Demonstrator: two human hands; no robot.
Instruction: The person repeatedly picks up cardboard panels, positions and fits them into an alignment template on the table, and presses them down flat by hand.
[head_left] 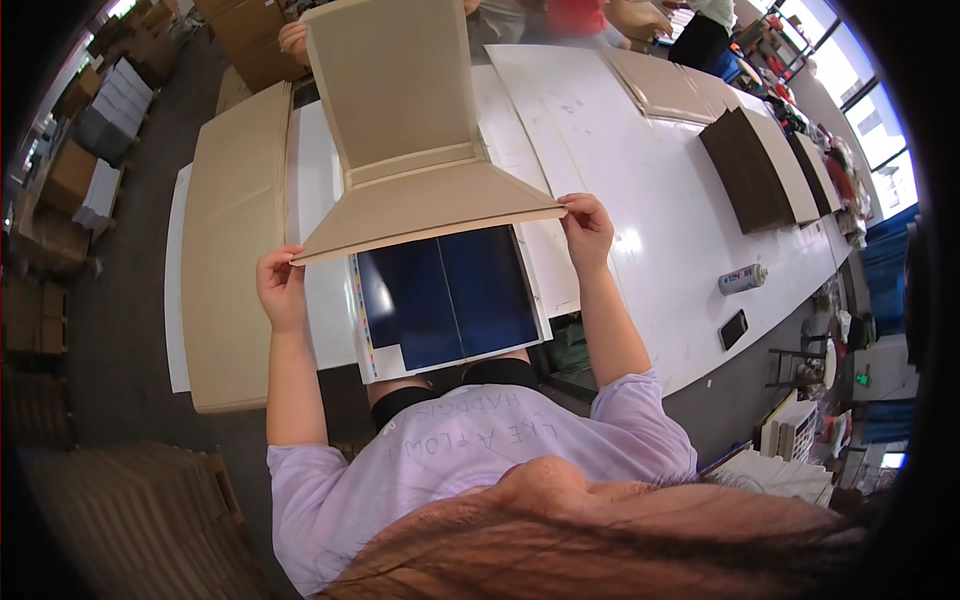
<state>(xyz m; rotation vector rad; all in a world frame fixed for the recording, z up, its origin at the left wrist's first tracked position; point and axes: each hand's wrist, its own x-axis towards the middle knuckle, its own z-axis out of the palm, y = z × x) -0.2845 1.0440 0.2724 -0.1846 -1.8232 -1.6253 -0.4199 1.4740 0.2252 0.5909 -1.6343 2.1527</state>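
Observation:
A large folded cardboard sheet (pixel 400 110) is held up over the white table (pixel 570 130). My left hand (pixel 282 280) pinches its near left corner, and my right hand (pixel 588 232) pinches the near right corner. The far end is tilted up, with another person's hand (pixel 294 40) at its left edge. Below the cardboard, near my body, lies a dark blue printed sheet (pixel 450 295) with white margins and a coloured strip along its left side. Part of that sheet is hidden under the cardboard.
Stacked cardboard sheets (pixel 235 250) lie on the left. Towards the right are a standing brown cardboard stack (pixel 760 170), a spray can (pixel 743 279) and a phone (pixel 734 329) near the table edge. Other people stand across the table. Flat cardboard (pixel 670 85) lies at the back.

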